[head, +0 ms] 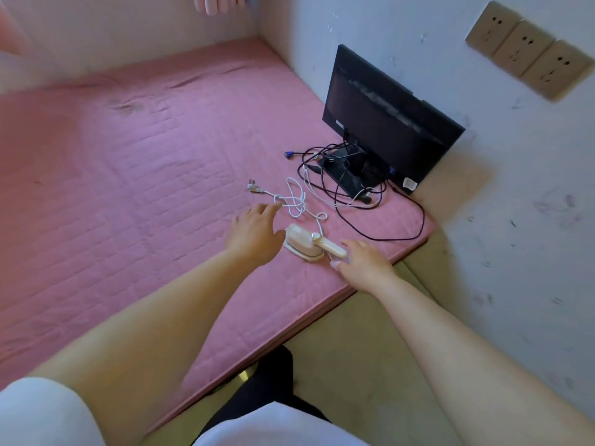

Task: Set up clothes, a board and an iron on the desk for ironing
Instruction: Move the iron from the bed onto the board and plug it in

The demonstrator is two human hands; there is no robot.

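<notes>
Fingers of our right hand (pixel 363 263) curl loosely around the end of the cream plastic handle of the small white travel iron (pixel 309 244); thumb and fingertips touch the handle, but we cannot tell whether the grasp has closed. We come at the handle because it is the natural place to lift the iron, whose soleplate lies flat on the cover near the front right corner. Our left hand (pixel 256 231) is spread, palm down, just beside the iron's nose, its fingertips close to the thin white power cord (pixel 297 201). That suits gathering the cord, we judge, so it does not drag when the iron is carried. The cord loops away from the iron in a loose tangle and ends in a grey plug (pixel 252 185) lying free, plugged into nothing.

Beyond the cord, a black flat monitor (pixel 386 123) leans against the white wall, with a heap of black cables (pixel 347 185) at its foot. Everything rests on a pink quilted pad (pixel 128 156) covering a pale wooden platform, bare along the right edge. Three beige wall sockets (pixel 528 49) sit on the scuffed right wall. We see no clothes or board here, so the setting-up looks barely begun.
</notes>
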